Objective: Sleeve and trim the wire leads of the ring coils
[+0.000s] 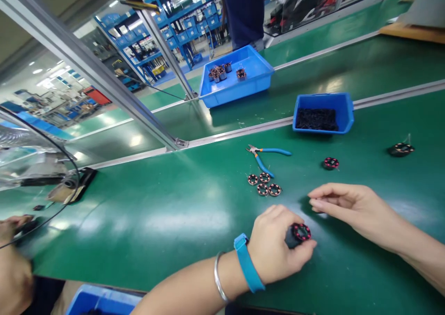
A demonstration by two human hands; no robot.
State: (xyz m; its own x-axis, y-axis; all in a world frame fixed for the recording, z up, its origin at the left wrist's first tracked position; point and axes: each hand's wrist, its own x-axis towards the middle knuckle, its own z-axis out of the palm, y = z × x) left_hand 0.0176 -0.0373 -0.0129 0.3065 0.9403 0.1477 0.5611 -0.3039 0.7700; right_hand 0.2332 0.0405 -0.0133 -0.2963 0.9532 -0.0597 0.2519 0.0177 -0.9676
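My left hand (278, 245), with a blue wrist strap and a silver bangle, is closed round a black motor stator (301, 232); its ring-shaped end with pink-red marks faces up. To its right my right hand (342, 203) is held just over the green bench, thumb and fingertips pinched together; what they hold, if anything, is hidden. Beyond my right hand lies another stator with pink-red marks (330, 163). A copper-wound stator (401, 149) with upright wire ends sits farther right. Several small wound rings (264, 189) are grouped beside blue-handled cutting pliers (266, 152).
A blue bin (323, 127) of thin black pieces stands behind the stators. On the far bench is a blue tray (239, 92) with several wound stators. A metal frame post (104, 73) slants at left. Another person's hand (17, 222) is at the left edge; a person (245, 13) stands behind.
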